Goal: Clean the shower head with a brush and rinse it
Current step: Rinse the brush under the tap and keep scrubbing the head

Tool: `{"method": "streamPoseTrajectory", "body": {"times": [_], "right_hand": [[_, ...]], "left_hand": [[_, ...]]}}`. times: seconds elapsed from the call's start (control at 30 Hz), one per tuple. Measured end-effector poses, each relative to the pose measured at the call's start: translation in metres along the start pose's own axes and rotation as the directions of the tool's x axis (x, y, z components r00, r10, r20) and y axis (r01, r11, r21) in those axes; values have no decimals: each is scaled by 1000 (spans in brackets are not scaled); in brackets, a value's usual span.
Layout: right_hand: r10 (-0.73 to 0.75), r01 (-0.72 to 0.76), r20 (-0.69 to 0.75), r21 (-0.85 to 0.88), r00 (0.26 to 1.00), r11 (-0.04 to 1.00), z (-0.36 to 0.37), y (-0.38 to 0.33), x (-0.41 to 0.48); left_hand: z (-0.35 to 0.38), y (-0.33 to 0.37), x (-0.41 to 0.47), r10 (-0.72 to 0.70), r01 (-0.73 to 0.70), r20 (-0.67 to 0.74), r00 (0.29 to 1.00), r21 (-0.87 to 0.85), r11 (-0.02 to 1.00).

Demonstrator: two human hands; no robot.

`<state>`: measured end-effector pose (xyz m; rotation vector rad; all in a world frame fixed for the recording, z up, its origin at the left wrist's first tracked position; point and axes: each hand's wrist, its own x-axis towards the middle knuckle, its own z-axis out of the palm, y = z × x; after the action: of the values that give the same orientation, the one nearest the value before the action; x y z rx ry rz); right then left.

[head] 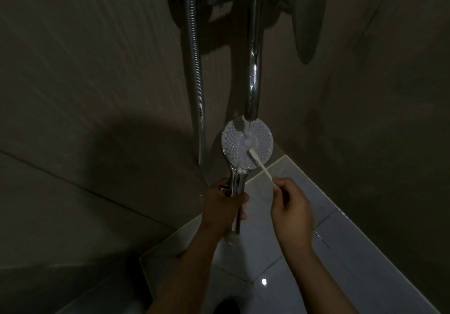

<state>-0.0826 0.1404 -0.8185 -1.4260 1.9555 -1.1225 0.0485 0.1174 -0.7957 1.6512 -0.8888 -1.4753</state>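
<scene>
Chrome and white, the shower head is held out in front of the dim tiled wall, its round nozzle face turned up toward the camera, directly under the end of a chrome spout. The left hand grips its handle from the left, fingers curled fully round the shaft well below the face. The right hand, just beside the left and lower right of the head, pinches the tail end of a cream brush between thumb and fingertips. The brush slants up and left, its bristle end touching the lower middle of the nozzle face. A ribbed metal hose hangs at the left; pale floor tiles lie below.
</scene>
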Motion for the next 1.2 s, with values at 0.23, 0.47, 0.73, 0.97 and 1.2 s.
{"method": "streamPoseTrajectory", "body": {"times": [0.23,0.47,0.73,0.97,1.2], "right_hand": [[13,-17,55,68,998,998,13,-6,-10],[10,-10,1,63,1000,998,2,-14,10],[15,-22,75,90,997,996,7,-25,5],[31,-25,-52,107,998,994,-3,-40,23],[12,-8,-28,117,1000,993,1,-49,21]], "left_hand": [[9,8,1,41,-41,30,999,7,999],[6,-1,4,9,-10,24,1000,37,999],[11,6,8,50,-51,55,997,20,999],[11,8,5,69,-73,67,995,53,996],[7,12,1,108,-110,43,993,50,993]]}}
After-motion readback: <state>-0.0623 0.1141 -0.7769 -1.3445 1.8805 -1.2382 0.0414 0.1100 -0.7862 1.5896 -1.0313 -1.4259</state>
